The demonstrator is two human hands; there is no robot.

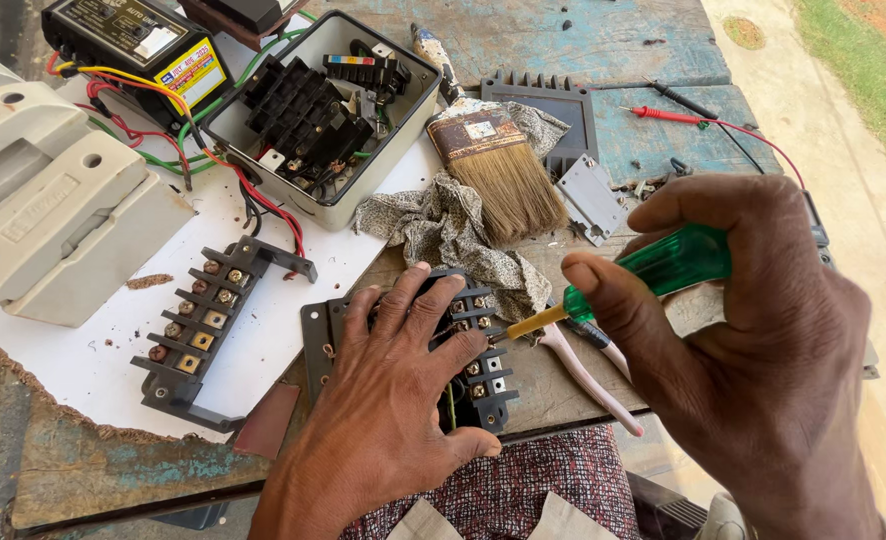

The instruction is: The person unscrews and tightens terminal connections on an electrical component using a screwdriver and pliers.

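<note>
My left hand (395, 400) lies flat, fingers spread, pressing down on a black terminal block (481, 372) with brass screws at the table's near edge. In my right hand (763, 350) is a screwdriver with a green see-through handle (675, 260). Its yellow shaft (535, 322) points left and down onto the terminal block's screws, just right of my left fingertips.
A second black terminal block (203, 325) lies on a white sheet (113, 350) to the left. Behind are an open grey box of black parts (318, 110), a paintbrush (488, 150), a patterned rag (433, 225), white housings (43, 190), a black meter (133, 45), red probes (668, 115) and pink-handled pliers (588, 375).
</note>
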